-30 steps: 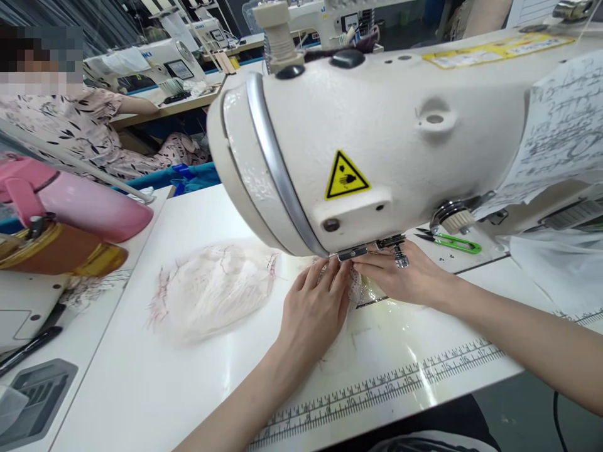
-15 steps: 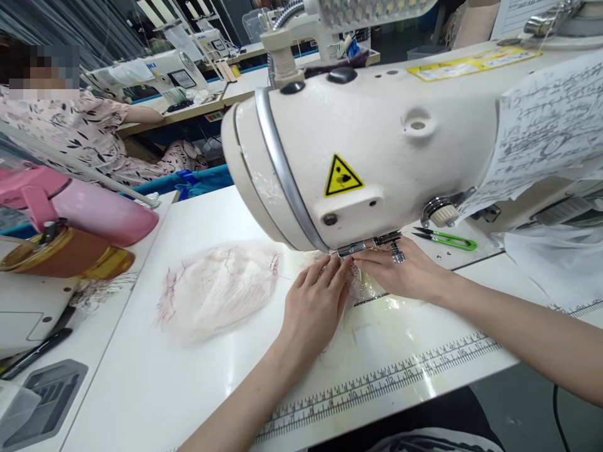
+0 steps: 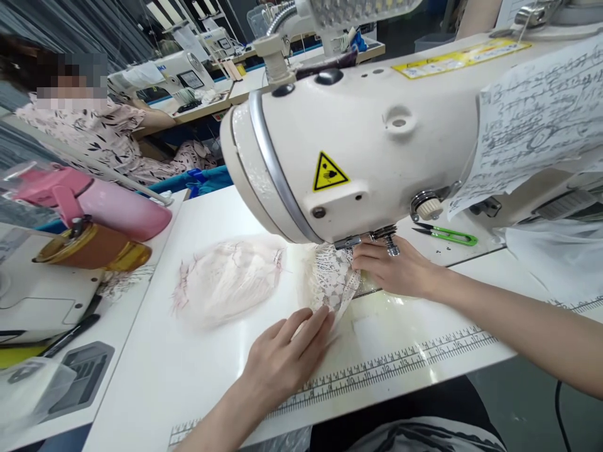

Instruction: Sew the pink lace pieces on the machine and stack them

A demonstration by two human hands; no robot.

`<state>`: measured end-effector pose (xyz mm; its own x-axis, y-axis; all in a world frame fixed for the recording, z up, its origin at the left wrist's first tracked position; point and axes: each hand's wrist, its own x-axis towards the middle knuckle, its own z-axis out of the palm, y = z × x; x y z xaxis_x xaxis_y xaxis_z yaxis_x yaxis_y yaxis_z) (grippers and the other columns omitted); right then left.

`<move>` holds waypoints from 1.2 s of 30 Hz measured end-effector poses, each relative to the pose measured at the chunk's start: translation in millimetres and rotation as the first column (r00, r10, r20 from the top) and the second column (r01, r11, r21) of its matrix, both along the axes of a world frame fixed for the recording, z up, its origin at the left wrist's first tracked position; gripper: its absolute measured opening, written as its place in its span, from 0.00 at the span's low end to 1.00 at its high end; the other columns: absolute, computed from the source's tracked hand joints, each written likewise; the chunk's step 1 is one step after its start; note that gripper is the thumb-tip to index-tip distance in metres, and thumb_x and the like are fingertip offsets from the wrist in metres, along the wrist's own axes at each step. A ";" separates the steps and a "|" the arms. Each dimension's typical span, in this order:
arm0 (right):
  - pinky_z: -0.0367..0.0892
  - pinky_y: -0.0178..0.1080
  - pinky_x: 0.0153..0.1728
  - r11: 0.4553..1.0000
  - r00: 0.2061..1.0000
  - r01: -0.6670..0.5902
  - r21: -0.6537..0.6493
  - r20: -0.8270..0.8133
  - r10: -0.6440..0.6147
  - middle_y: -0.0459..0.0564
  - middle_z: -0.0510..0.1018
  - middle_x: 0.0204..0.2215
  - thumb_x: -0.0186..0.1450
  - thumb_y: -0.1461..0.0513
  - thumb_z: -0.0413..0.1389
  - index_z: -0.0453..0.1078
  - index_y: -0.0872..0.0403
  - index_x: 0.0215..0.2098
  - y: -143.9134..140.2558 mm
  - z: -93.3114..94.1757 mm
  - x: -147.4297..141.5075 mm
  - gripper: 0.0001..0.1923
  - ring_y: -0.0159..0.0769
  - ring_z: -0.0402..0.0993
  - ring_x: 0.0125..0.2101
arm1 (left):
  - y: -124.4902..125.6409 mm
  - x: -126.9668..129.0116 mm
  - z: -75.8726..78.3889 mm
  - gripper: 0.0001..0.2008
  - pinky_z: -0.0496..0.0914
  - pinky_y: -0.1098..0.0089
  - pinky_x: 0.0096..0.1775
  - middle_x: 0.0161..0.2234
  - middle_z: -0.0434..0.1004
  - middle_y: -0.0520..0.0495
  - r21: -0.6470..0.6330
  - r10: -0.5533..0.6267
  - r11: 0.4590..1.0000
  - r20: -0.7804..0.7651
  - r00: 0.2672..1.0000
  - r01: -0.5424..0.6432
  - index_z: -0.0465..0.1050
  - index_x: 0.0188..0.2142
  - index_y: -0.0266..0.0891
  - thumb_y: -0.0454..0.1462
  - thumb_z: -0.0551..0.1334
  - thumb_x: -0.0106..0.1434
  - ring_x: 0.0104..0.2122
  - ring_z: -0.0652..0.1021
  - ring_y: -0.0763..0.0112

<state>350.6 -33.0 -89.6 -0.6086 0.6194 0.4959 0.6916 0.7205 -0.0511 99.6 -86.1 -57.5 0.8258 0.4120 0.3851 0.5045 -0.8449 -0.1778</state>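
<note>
We see a sewing machine (image 3: 367, 125) in glossy cream enamel with a bright metal band, and a metal foot (image 3: 351, 241) beneath. Our left hand (image 3: 282, 358) rests on openwork white lace (image 3: 330, 279), thin and rough-edged; beside it lies a sheer pinkish cloth pile (image 3: 226, 279). The table (image 3: 211, 376) is smooth, shiny white laminate. The snips (image 3: 447, 236) have green plastic grips. The flask (image 3: 108, 204) is glossy pink.

Left hand (image 3: 282, 358) flat, right hand (image 3: 396, 270) curled

Rows of sewing tables (image 3: 221, 103) behind.
</note>
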 end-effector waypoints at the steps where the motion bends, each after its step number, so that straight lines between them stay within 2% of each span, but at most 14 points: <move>1: 0.56 0.39 0.38 1.000 1.000 -0.016 -0.024 -0.020 0.016 0.45 0.76 0.35 0.60 0.72 0.46 0.70 0.53 0.37 0.0 -1.0 0.2 0.15 0.33 0.68 0.35 | -3.0 -1.5 0.3 0.13 0.72 0.72 0.29 0.43 0.78 0.44 -0.052 0.058 0.997 0.039 0.998 -0.056 0.69 0.48 0.37 0.30 0.57 0.64 0.39 0.78 0.66; 4: 0.56 0.39 0.38 0.998 0.997 -0.042 -0.044 -0.069 0.039 0.46 0.76 0.37 0.59 0.69 0.47 0.71 0.53 0.39 0.8 -3.4 0.7 0.14 0.35 0.68 0.36 | -0.8 3.1 12.4 0.11 0.71 0.76 0.28 0.43 0.78 0.45 -0.257 0.260 0.940 0.116 0.959 -0.224 0.67 0.47 0.39 0.31 0.51 0.68 0.36 0.79 0.71; 7: 0.56 0.39 0.38 0.997 0.993 -0.072 0.010 -0.093 0.072 0.44 0.77 0.34 0.62 0.68 0.48 0.71 0.52 0.37 3.2 -3.6 1.0 0.12 0.34 0.68 0.35 | 16.3 14.9 27.6 0.08 0.67 0.74 0.24 0.34 0.77 0.48 -0.270 0.275 0.929 0.052 0.960 -0.252 0.67 0.42 0.39 0.37 0.50 0.70 0.27 0.77 0.72; 10: 0.57 0.38 0.37 0.992 0.989 -0.115 0.053 -0.085 0.120 0.43 0.78 0.32 0.64 0.68 0.48 0.72 0.51 0.35 6.0 -2.3 2.0 0.11 0.32 0.68 0.34 | 37.9 27.2 26.7 0.09 0.66 0.69 0.29 0.32 0.75 0.47 -0.192 0.185 0.963 -0.045 0.982 -0.191 0.67 0.41 0.38 0.40 0.54 0.67 0.29 0.75 0.67; 12: 0.57 0.38 0.36 0.991 0.991 -0.115 0.065 -0.065 0.119 0.42 0.77 0.31 0.64 0.68 0.48 0.71 0.51 0.32 6.7 -1.9 2.8 0.11 0.32 0.68 0.33 | 48.8 33.7 16.5 0.06 0.65 0.67 0.30 0.28 0.73 0.49 -0.079 0.144 0.986 -0.074 0.987 -0.150 0.68 0.39 0.38 0.32 0.54 0.64 0.27 0.73 0.68; 14: 0.57 0.38 0.36 0.991 0.992 -0.102 0.084 -0.063 0.107 0.42 0.78 0.31 0.63 0.69 0.47 0.71 0.51 0.31 5.8 -2.4 3.0 0.12 0.31 0.69 0.32 | 54.8 37.9 3.9 0.12 0.62 0.67 0.30 0.24 0.71 0.52 0.074 0.111 0.992 -0.053 0.992 -0.107 0.69 0.34 0.39 0.25 0.51 0.60 0.23 0.70 0.71; 16: 0.58 0.39 0.37 0.992 0.994 -0.060 0.107 -0.083 0.069 0.42 0.79 0.35 0.63 0.68 0.47 0.71 0.51 0.35 3.4 -3.3 2.0 0.11 0.31 0.69 0.30 | 56.2 39.7 -5.8 0.14 0.60 0.67 0.30 0.21 0.68 0.54 0.181 0.084 0.980 -0.015 0.996 -0.080 0.69 0.31 0.39 0.22 0.50 0.58 0.21 0.68 0.73; 19: 0.57 0.40 0.38 0.992 0.997 0.027 0.126 -0.078 -0.017 0.44 0.78 0.44 0.63 0.67 0.48 0.69 0.51 0.43 -1.5 -3.2 -1.2 0.13 0.32 0.69 0.30 | 54.1 39.1 -11.0 0.14 0.59 0.67 0.30 0.20 0.67 0.55 0.225 0.073 0.971 0.015 0.997 -0.074 0.70 0.31 0.40 0.23 0.51 0.59 0.21 0.66 0.73; 22: 0.57 0.39 0.37 0.990 0.999 0.042 0.131 0.000 -0.043 0.43 0.79 0.40 0.63 0.68 0.49 0.70 0.50 0.39 -4.8 -0.8 -3.9 0.11 0.31 0.68 0.31 | 52.4 37.3 -10.1 0.14 0.60 0.67 0.31 0.20 0.67 0.55 0.224 0.079 0.971 0.031 0.996 -0.084 0.70 0.31 0.40 0.23 0.52 0.58 0.21 0.67 0.74; 24: 0.56 0.38 0.35 0.990 0.999 0.028 0.139 0.039 -0.034 0.42 0.79 0.35 0.62 0.70 0.49 0.70 0.51 0.35 -5.4 0.7 -4.4 0.11 0.31 0.68 0.32 | 52.5 36.7 -10.3 0.13 0.64 0.65 0.35 0.23 0.72 0.54 0.199 0.069 0.977 0.059 0.996 -0.079 0.70 0.32 0.40 0.23 0.52 0.59 0.25 0.71 0.72; 26: 0.56 0.38 0.35 0.988 0.999 0.008 0.153 0.051 -0.016 0.42 0.78 0.32 0.62 0.71 0.50 0.70 0.51 0.34 -5.2 1.5 -3.9 0.11 0.31 0.67 0.33 | 53.2 36.5 -13.2 0.13 0.67 0.61 0.44 0.33 0.79 0.50 0.140 0.046 0.988 0.103 0.994 -0.060 0.71 0.36 0.40 0.25 0.53 0.60 0.34 0.77 0.68; 29: 0.55 0.37 0.34 0.984 0.999 -0.011 0.178 0.045 0.003 0.43 0.77 0.30 0.63 0.70 0.50 0.70 0.52 0.34 -4.5 1.6 -2.7 0.10 0.30 0.67 0.34 | 54.2 36.3 -21.7 0.17 0.66 0.58 0.54 0.49 0.76 0.43 -0.005 0.038 0.999 0.151 0.988 -0.037 0.70 0.47 0.37 0.27 0.55 0.60 0.50 0.75 0.63; 32: 0.55 0.36 0.35 0.982 0.999 -0.030 0.189 0.036 0.024 0.42 0.76 0.28 0.63 0.71 0.50 0.70 0.53 0.32 -4.1 1.5 -2.6 0.10 0.30 0.67 0.34 | 54.8 35.7 -29.7 0.23 0.69 0.58 0.53 0.54 0.72 0.41 -0.124 0.060 0.991 0.123 0.991 -0.045 0.66 0.55 0.32 0.27 0.55 0.59 0.54 0.73 0.61; 36: 0.55 0.36 0.36 0.982 1.000 -0.021 0.186 0.004 0.021 0.41 0.76 0.27 0.62 0.72 0.49 0.70 0.53 0.30 -4.5 1.6 -3.8 0.12 0.29 0.66 0.34 | 55.2 35.4 -33.2 0.23 0.70 0.57 0.53 0.55 0.72 0.42 -0.150 0.074 0.987 0.076 0.994 -0.062 0.67 0.55 0.33 0.28 0.55 0.59 0.54 0.73 0.59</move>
